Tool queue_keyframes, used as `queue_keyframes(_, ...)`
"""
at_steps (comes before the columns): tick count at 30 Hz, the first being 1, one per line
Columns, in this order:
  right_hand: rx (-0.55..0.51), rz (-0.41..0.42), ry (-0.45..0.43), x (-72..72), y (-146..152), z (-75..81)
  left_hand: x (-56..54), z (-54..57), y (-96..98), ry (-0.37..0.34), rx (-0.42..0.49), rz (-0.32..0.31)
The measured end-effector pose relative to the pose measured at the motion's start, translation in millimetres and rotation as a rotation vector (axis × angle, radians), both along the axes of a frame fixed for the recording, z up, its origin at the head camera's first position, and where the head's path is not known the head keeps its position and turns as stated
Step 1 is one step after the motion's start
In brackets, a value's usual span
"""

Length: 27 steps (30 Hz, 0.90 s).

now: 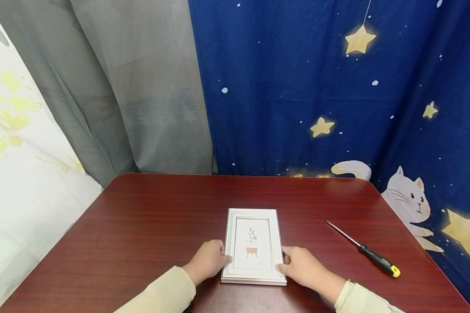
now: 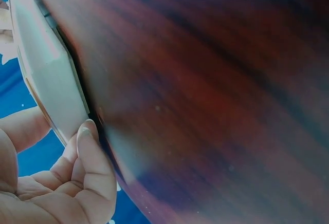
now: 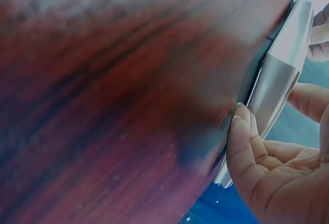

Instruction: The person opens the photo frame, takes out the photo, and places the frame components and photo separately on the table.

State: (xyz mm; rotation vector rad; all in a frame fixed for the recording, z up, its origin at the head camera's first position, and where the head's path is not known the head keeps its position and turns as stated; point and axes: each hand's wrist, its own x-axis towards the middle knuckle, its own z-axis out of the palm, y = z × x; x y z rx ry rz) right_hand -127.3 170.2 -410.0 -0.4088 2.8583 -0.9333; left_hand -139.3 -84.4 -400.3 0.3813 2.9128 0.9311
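A white picture frame (image 1: 253,245) lies face up on the dark red wooden table, showing a drawing of a potted plant with a pink flower. My left hand (image 1: 207,261) pinches its left edge, thumb on the front rim. On the opposite edge, my right hand (image 1: 304,266) grips the frame the same way. The left wrist view shows the frame's pale side (image 2: 49,64) between thumb and curled fingers of the left hand (image 2: 77,175). From the right wrist, the frame's side (image 3: 277,80) sits between the thumb and fingers of the right hand (image 3: 282,170).
A screwdriver (image 1: 377,260) with a black and yellow handle lies on the table (image 1: 152,217), right of the right hand, its tip pointing away to the left. Behind the table hang a grey curtain (image 1: 156,95) and a blue curtain (image 1: 282,87) with stars.
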Motion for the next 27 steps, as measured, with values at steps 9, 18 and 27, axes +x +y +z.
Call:
queue_keyframes(9, -0.003, 0.014, 0.0, 2.3, 0.4, 1.5, 2.3, -2.6, -0.9, -0.01, 0.02, -0.009)
queue_keyframes(18, -0.033, -0.03, -0.066, 3.5, 1.2, 3.2, 4.4, -3.0, -3.9, -0.035, 0.043, -0.01)
queue_keyframes(27, -0.029, -0.006, -0.064, 5.2, 0.6, 4.0, 2.5, -2.5, -4.4, -0.048, 0.045, -0.019)
